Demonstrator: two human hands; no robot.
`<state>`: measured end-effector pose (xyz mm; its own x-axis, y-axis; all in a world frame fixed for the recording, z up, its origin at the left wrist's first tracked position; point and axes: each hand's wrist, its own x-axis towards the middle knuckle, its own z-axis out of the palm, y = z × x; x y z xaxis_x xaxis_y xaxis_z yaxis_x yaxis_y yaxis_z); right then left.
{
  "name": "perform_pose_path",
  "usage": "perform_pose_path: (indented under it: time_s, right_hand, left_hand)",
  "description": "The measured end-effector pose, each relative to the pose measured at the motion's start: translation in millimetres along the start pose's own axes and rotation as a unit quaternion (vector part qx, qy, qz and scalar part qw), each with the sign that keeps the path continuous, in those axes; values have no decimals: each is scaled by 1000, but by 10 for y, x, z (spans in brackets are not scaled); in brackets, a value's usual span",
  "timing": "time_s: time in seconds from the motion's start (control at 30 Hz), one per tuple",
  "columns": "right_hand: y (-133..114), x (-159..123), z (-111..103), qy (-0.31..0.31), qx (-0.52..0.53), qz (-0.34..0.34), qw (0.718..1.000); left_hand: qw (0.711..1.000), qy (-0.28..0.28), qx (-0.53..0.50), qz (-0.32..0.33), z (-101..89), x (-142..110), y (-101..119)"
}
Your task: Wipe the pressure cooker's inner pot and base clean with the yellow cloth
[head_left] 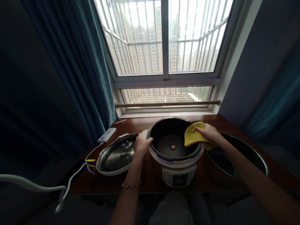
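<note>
An electric pressure cooker [178, 161] stands lidless in front of me, its dark inside and round centre plate in sight. My left hand [142, 145] grips the cooker's left rim, thumb over the edge. A yellow cloth [194, 135] is pinched in my right hand [208, 132], draped over the cooker's right rim with a part hanging inside. To the left lies the cooker's lid [120, 156], its metal underside facing up. The dark inner pot [260, 156] is on the right, partly behind my right forearm.
Everything rests on a brown wooden table [138, 124] under a barred window [164, 62]. A white power bank [107, 135] with a white cable [75, 175] lies at the left edge. Blue curtains [77, 62] hang at the left.
</note>
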<state>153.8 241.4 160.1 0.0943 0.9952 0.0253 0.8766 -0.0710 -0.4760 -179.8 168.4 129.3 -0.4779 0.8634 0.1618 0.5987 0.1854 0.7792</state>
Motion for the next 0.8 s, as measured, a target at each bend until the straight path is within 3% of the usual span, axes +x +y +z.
perform_pose_path:
  time_s: [0.17, 0.27, 0.37, 0.43, 0.5, 0.6, 0.67, 0.73, 0.8]
  right_hand:
    - [-9, 5, -48, -4, 29, 6, 1000]
    - [63, 34, -90, -54, 163, 21, 985]
    - [218, 60, -148, -171, 366, 48, 913]
    - [322, 65, -181, -231, 439, 51, 867]
    - [391, 68, -193, -247, 457, 44, 854]
    - [427, 85, -166, -231, 448, 28, 863]
    - [424, 101, -150, -211, 404, 6, 890]
    - [410, 103, -160, -126, 305, -40, 943]
    - [384, 74, -192, 15, 185, -127, 974]
  left_hand:
    - [1000, 1, 7, -8, -19, -22, 38]
    - [1000, -1, 10, -11, -24, -25, 50]
    - [1000, -2, 14, -13, -27, -26, 60]
    - [1000, -2, 16, -13, -31, -26, 67]
    - [1000, -2, 19, -13, -36, -27, 73]
    - [1000, -4, 25, -11, -48, -30, 81]
    - [999, -5, 30, -9, -55, -36, 86]
    - [999, -5, 37, -6, -61, -46, 91]
    - [999, -3, 43, -1, -64, -57, 93]
